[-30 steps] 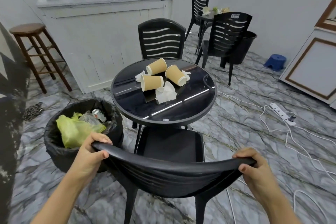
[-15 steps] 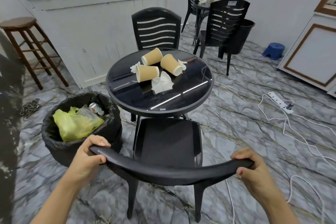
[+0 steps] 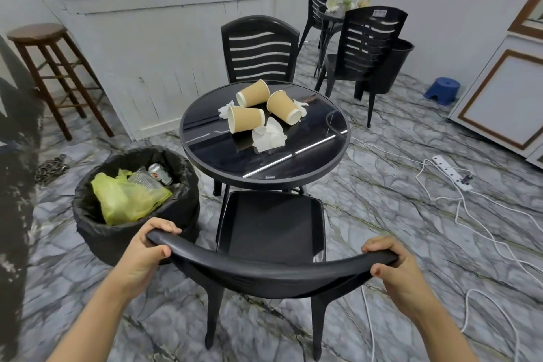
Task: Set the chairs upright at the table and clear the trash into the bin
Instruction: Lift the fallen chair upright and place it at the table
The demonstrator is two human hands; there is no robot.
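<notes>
A black plastic chair [image 3: 271, 226] stands upright in front of me, its seat facing the round black table [image 3: 323, 156]. My left hand [image 3: 147, 253] grips the left end of its backrest top and my right hand [image 3: 393, 270] grips the right end. On the table lie three brown paper cups [image 3: 246, 123] on their sides among crumpled white napkins [image 3: 269, 135]. A second black chair [image 3: 260, 50] stands upright at the table's far side. A bin lined with a black bag [image 3: 97, 232], holding a yellow bag and cans, sits left of the table.
A white counter [image 3: 164, 23] and a wooden stool [image 3: 44, 67] stand at the back left. Behind the table are another table, more black chairs [image 3: 367, 47] and a black bucket. A white power strip [image 3: 452, 173] and cables trail over the marble floor on the right. A blue step stool [image 3: 442, 89] sits near the right wall.
The chair's backrest has tipped up and away from me, showing more of the seat and all legs. Both hands stayed on the backrest top.
</notes>
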